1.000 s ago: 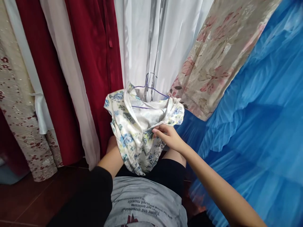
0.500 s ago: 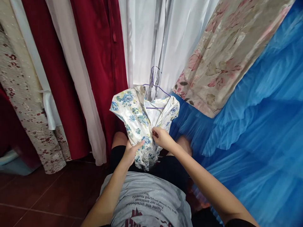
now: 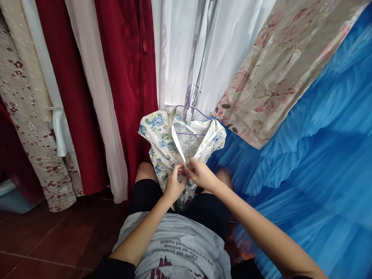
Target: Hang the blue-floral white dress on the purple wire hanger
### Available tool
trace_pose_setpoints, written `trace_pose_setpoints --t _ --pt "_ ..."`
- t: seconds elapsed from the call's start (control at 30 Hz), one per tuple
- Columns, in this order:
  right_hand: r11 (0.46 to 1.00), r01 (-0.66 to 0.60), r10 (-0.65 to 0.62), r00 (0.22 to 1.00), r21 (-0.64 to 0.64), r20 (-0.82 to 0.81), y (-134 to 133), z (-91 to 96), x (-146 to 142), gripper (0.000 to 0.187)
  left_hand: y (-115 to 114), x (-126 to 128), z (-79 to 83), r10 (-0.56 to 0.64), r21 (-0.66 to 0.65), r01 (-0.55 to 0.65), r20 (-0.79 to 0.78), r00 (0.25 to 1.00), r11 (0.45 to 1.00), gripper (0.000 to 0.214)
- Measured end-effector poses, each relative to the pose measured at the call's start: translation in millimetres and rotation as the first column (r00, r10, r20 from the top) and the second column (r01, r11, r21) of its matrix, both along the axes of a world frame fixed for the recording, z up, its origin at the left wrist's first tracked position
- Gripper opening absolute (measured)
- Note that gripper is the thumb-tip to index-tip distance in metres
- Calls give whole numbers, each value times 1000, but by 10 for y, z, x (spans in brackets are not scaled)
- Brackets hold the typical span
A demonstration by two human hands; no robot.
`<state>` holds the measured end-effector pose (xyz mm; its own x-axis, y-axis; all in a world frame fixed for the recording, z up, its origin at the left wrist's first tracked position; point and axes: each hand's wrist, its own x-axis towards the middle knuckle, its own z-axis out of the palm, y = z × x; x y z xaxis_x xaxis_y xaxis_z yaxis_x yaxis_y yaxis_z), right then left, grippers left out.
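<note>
One shirt (image 3: 167, 145) is on one hanger (image 3: 189, 104), between two knees (image 3: 145, 172). The fingers of both hands, left hand (image 3: 173, 186) and right hand (image 3: 201, 175), pinch the shirt's front at the neckline's foot. One flowered cloth (image 3: 270, 81) hangs right of the shirt; one tub (image 3: 19, 199) stands well left.

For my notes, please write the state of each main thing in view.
Blouse: on hanger, neckline open
Hanger: partly inside blouse, hook showing
Left hand: pinching blouse front
Right hand: pinching beside it
Red cloths: hanging
White cloth: hanging
Pink-flowered cloth: hanging
Blue cloth: hanging, ruffled
Grey shirt: worn, creased
</note>
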<state>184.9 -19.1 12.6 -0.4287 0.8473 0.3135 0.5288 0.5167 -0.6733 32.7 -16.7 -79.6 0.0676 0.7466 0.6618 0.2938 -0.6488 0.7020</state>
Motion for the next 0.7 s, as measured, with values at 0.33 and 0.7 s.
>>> trace_pose_setpoints --t 0.33,0.7 --pt "935 97 -348 443 -341 -826 845 869 -241 35 126 -120 -11 -76 -105 50 -256 964 993 9" --pt "994 101 -91 535 -43 -840 1000 1309 -370 28 544 -386 1063 -41 32 48 -195 980 998 17"
